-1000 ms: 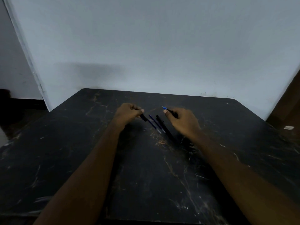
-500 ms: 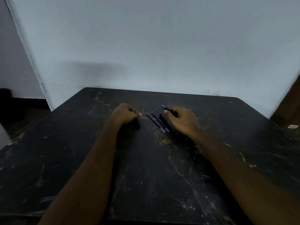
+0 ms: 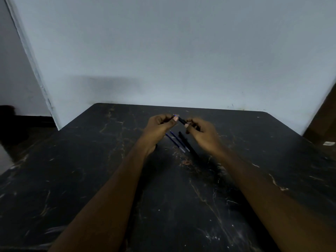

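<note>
- Pen (image 3: 181, 121) pinched at both ends by left hand (image 3: 158, 125) and right hand (image 3: 202, 132), just above the table (image 3: 91, 160).
- Blue refills (image 3: 176, 141) and black barrel (image 3: 187, 143) lie right underneath.
- Risk, I'd guess: twist too hard and a small part pops loose, lost on that dark top.

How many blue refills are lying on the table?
2, side by side on the table: left refill, right refill, beside a black pen. Others may be hidden.

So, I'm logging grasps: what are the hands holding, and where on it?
One dark pen, above the table: left hand pinches its blue-tipped end, right hand pinches the other end.
</note>
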Available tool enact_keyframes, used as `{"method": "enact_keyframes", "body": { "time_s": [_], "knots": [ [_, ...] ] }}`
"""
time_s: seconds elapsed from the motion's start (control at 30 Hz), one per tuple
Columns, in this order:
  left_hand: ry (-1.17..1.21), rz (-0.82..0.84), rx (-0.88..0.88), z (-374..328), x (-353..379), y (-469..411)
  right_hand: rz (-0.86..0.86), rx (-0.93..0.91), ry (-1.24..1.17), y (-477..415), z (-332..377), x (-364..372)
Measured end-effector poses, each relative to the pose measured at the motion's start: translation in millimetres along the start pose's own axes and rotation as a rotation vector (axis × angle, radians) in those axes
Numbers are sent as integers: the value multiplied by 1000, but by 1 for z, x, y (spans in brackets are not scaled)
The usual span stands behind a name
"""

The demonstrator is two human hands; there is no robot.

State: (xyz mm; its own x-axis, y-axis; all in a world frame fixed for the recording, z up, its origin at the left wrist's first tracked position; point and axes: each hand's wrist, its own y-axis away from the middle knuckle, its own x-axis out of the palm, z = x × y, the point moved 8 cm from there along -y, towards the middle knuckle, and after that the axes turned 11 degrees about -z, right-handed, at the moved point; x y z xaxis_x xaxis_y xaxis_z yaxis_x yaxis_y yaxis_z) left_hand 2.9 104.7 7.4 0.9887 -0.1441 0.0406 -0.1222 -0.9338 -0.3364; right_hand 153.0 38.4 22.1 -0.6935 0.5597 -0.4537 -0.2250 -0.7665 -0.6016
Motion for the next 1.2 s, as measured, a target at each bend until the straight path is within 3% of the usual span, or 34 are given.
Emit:
{"method": "enact_keyframes", "body": {
  "time_s": [0.3, 0.67, 1.0, 1.2],
  "knots": [
    [134, -29, -60, 0, 2, 3, 32, -42, -34, 0, 8, 2],
    [189, -244, -5, -4, -5, 4, -125, -95, -42, 0, 13, 2],
    [236, -266, -40, -3, 1, 10, -266, -180, -10, 0, 14, -8],
    [272, -232, -60, -2, -1, 10, -215, -187, -14, 0, 15, -5]
  ]
}}
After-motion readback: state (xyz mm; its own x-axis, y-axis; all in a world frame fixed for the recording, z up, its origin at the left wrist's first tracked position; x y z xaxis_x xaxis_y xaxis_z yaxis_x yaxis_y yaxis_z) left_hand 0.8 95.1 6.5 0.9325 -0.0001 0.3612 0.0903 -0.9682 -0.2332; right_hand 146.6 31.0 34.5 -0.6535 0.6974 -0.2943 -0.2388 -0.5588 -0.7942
